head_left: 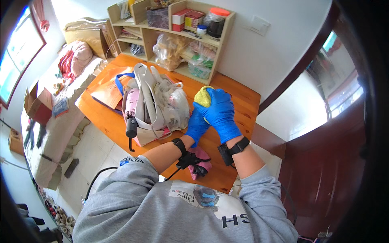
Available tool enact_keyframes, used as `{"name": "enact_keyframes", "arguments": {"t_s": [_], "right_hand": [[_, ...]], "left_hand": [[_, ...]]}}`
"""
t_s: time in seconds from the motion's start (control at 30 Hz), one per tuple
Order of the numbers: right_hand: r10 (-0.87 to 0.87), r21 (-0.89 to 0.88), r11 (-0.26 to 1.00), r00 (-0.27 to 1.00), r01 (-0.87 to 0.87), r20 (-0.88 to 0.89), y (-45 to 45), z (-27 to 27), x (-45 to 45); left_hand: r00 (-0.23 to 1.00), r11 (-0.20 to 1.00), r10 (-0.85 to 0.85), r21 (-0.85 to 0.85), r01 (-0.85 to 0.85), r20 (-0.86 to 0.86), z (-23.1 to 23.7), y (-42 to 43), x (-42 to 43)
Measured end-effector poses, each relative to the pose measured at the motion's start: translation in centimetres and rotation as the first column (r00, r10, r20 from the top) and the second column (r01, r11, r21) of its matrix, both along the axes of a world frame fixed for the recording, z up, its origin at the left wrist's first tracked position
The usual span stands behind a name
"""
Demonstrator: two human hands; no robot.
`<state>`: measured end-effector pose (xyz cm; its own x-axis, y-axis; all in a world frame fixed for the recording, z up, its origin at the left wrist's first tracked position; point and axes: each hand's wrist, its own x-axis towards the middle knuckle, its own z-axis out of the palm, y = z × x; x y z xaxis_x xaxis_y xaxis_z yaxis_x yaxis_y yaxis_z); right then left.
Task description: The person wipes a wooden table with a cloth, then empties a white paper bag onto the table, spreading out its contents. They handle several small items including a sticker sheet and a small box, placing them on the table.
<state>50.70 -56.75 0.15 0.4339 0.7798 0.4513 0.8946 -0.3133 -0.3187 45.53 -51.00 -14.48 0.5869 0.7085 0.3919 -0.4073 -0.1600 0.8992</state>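
Both of my hands wear blue gloves and meet around a folded yellow-green cloth (202, 96) above the right part of an orange wooden table (243, 117). My right hand (219, 111) grips the cloth from the right, its fingers curled over it. Lower and partly covered by the right hand, my left hand (197, 126) is closed against the cloth's underside; its fingers are mostly hidden. Just left of the hands stands a white bag (149, 104) stuffed with clear plastic bags (177, 106) and a pink folding umbrella (132, 101). A pink cloth (199, 164) lies under my left wrist.
An orange paper bag (106, 86) lies at the table's left. A wooden shelf unit (220, 51) at the back holds boxes, jars and plastic bags. To the left is a bed (51, 145) with an open cardboard box (39, 104); a dark red door (322, 170) stands right.
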Motion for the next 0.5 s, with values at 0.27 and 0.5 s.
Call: {"name": "enact_keyframes", "arguments": {"t_s": [0.27,0.5], "right_hand": [[-0.130,-0.154,0.982,0.984,0.111,-0.124,3.9,0.0,1.1],[-0.117,-0.081,0.993,0.521,0.091,-0.845,3.1,-2.2,8.4]], "left_hand": [[0.992,0.993,-0.080,-0.098,0.070,-0.103,3.3,1.0,-1.1],[0.984,0.997,-0.073,-0.033,0.069,-0.163,4.1,0.8,-1.6]]}}
